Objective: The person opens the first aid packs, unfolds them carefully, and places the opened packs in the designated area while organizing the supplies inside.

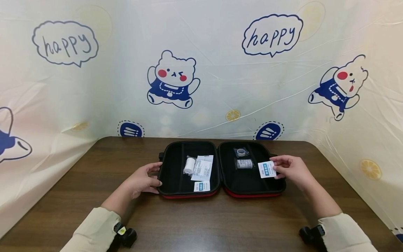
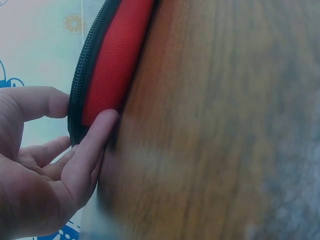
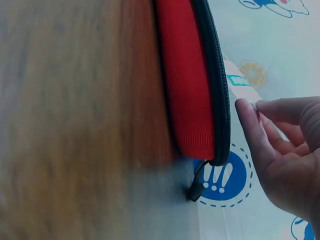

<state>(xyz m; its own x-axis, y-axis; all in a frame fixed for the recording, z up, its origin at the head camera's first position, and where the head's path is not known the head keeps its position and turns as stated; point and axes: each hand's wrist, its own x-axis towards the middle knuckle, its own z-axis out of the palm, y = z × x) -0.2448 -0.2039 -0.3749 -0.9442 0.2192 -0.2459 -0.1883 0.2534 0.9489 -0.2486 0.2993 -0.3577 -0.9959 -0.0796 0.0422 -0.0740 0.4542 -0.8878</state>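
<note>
A zippered case with a red shell and black lining lies open on the table. At its left side, my left hand holds the rim, with thumb and fingers spread along the edge. My right hand pinches a small white sachet with a blue label above the right half. The right wrist view shows thumb and index fingertip meeting on the sachet. Inside the left half are a white wrapped roll, white paper packets and a similar sachet.
A wrapped tape roll and a wrapped bandage roll lie in the case's right half. The brown wooden table extends around the case. A printed curtain hangs behind the table. A zipper pull hangs at the case's corner.
</note>
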